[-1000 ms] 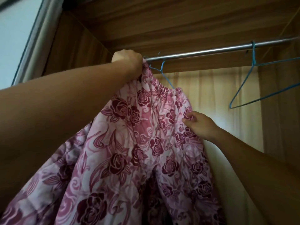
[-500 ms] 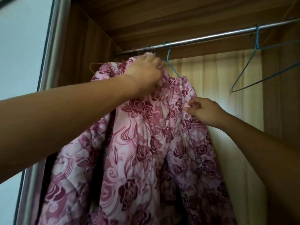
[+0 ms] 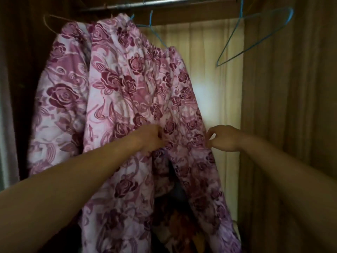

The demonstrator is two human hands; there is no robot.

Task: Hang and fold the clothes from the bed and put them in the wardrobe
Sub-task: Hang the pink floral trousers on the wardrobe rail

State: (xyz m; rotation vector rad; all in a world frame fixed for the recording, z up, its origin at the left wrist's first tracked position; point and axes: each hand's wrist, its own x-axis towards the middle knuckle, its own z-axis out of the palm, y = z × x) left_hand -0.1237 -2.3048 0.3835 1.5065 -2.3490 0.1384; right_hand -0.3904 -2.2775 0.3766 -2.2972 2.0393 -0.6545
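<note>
Head view: the left hand (image 3: pixel 151 137) grips the floral garment (image 3: pixel 127 84) hanging above it, while the right hand (image 3: pixel 222 138) pinches its edge.

Pink rose-print garment (image 3: pixel 131 84) hung on a blue wire hanger (image 3: pixel 151 24) from the metal rail (image 3: pixel 164 3), left hand (image 3: pixel 149 138) gripped its front fabric, right hand (image 3: pixel 223 138) pinched its right edge, empty blue hanger (image 3: pixel 255 46) hung further right, matching floral piece (image 3: pixel 60 92) hung just beside on the left.

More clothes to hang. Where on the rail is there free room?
Free: the rail between the floral clothes and the empty blue hanger, with open space below it in front of the pale back panel. Crowded: the rail's left end, where those clothes hang bunched by the wardrobe side.
</note>
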